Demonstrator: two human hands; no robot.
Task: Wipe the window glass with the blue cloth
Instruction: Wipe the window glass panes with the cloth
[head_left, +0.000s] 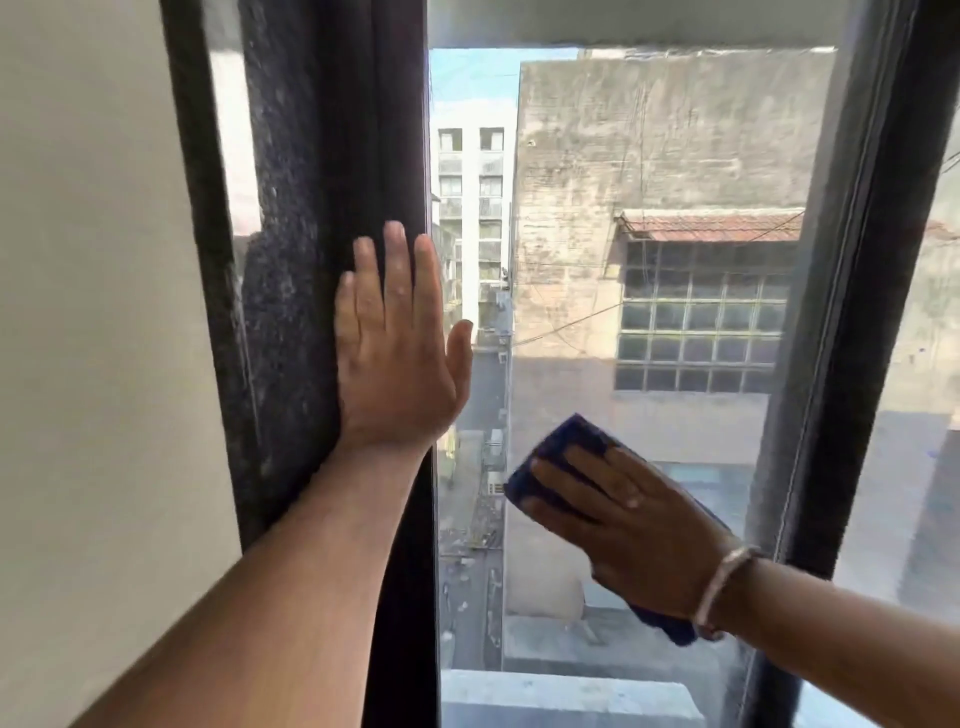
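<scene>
The window glass (649, 218) fills the middle of the view, between two dark frame posts. My right hand (639, 525) lies flat on the lower part of the pane and presses the blue cloth (563, 447) against it. The cloth shows above my fingers and again under my wrist. A light band sits on that wrist. My left hand (395, 343) rests flat on the dark left frame post (353, 156), fingers spread and pointing up, thumb over the edge of the glass. It holds nothing.
A white wall (93, 312) stands at the left. A second dark frame post (852, 312) runs down the right side of the pane, with more glass beyond it. Buildings and a street show through the glass. A pale ledge (561, 696) lies below.
</scene>
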